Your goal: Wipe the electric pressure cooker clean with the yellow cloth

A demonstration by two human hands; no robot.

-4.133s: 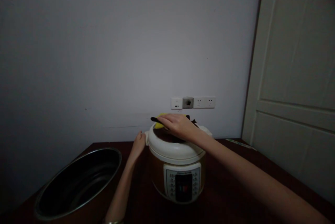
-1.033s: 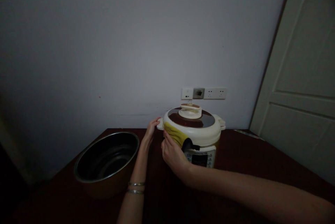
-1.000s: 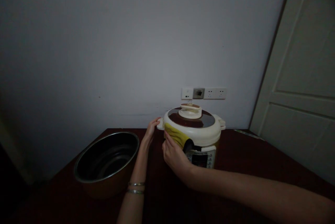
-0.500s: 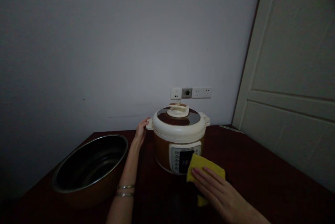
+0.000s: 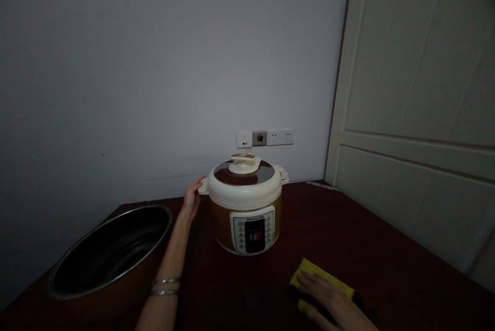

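Note:
A cream and brown electric pressure cooker point(image 5: 245, 207) stands on a dark red-brown table point(image 5: 340, 238), its lid on and its control panel facing me. My left hand point(image 5: 192, 197) reaches to the cooker's left side and rests against the lid's left handle tab, fingers curled on it. Two thin bangles circle that wrist. My right hand point(image 5: 330, 304) lies flat, fingers stretched out, on a yellow cloth point(image 5: 320, 279) spread on the table to the front right of the cooker.
A large steel basin point(image 5: 108, 259) sits at the table's left front. Wall sockets point(image 5: 265, 138) are set in the grey wall behind the cooker. A pale panelled door point(image 5: 417, 114) stands at the right.
My right hand left the cooker's lid rim with the yellow cloth and came down onto the table at the front right. The left hand stayed at the cooker's left handle.

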